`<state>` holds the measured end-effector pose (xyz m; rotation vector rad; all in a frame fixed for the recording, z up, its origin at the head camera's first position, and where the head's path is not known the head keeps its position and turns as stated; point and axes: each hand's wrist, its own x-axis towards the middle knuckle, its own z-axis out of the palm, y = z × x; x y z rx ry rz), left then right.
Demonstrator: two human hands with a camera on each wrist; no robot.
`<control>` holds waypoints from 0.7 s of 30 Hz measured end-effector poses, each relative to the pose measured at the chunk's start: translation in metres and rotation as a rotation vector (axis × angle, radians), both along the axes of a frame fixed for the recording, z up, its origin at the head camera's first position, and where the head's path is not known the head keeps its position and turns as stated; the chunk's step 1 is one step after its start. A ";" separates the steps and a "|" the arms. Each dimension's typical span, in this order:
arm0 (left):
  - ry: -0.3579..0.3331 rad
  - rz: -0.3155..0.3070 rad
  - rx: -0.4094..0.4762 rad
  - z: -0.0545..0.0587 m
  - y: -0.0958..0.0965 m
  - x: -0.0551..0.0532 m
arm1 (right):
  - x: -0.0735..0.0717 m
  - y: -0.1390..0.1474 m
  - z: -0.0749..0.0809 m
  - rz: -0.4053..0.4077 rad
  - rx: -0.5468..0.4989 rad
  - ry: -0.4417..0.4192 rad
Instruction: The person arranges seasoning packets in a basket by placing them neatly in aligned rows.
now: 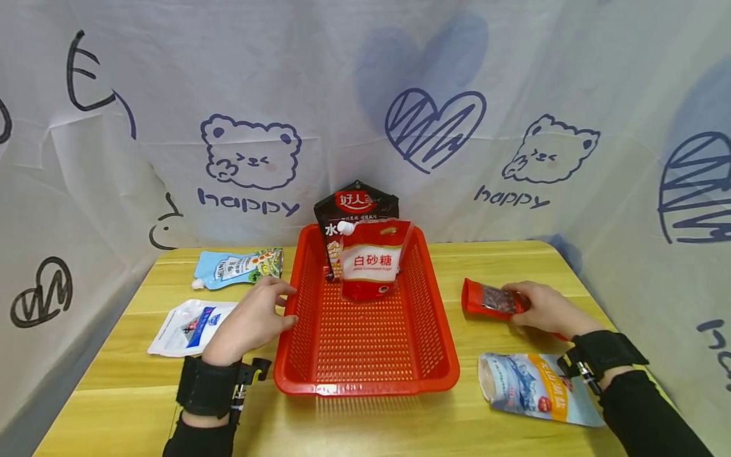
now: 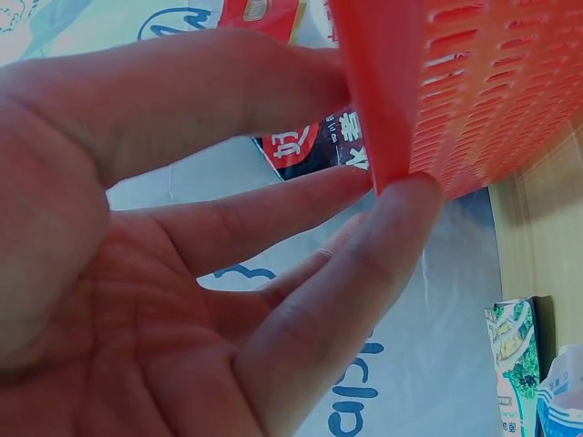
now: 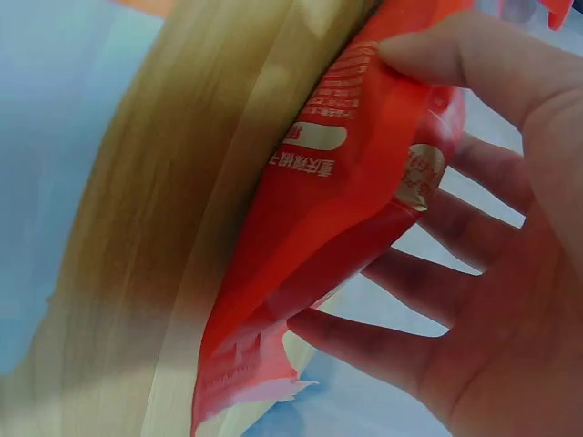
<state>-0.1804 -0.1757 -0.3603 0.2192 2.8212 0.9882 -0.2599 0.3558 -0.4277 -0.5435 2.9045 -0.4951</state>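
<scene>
At its left rim, a red plastic basket point(image 1: 365, 346) is held lightly by my left hand point(image 1: 251, 317); thumb and fingertips meet the rim in the left wrist view. Inside the basket's far end lean a red and white spouted sugar pouch point(image 1: 371, 260) and, behind it, a black seasoning bag point(image 1: 356, 200). Over on the right, my right hand point(image 1: 542, 308) grips a red food packet point(image 1: 490, 299) with a window showing dark contents. The right wrist view has the thumb on its printed face and fingers behind; the packet lies tilted near the table.
Left of the basket lie a light blue spouted pouch point(image 1: 237, 269) and a white and blue bag point(image 1: 191, 327). A blue and orange pouch point(image 1: 537, 388) is below my right hand, partly under that wrist. White cloth point(image 1: 354, 63) with drawings hangs behind the wooden table point(image 1: 125, 406).
</scene>
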 end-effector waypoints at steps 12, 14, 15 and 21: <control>0.004 0.002 0.002 0.000 0.000 0.000 | 0.006 -0.009 0.015 -0.011 0.002 0.169; 0.011 0.001 -0.001 0.000 0.000 0.000 | 0.008 -0.014 0.021 -0.008 -0.003 0.200; 0.015 0.000 -0.004 0.000 0.000 0.000 | 0.009 -0.017 0.025 -0.007 -0.006 0.212; 0.018 0.000 -0.007 0.000 0.001 0.000 | 0.018 -0.038 0.045 -0.017 -0.019 0.289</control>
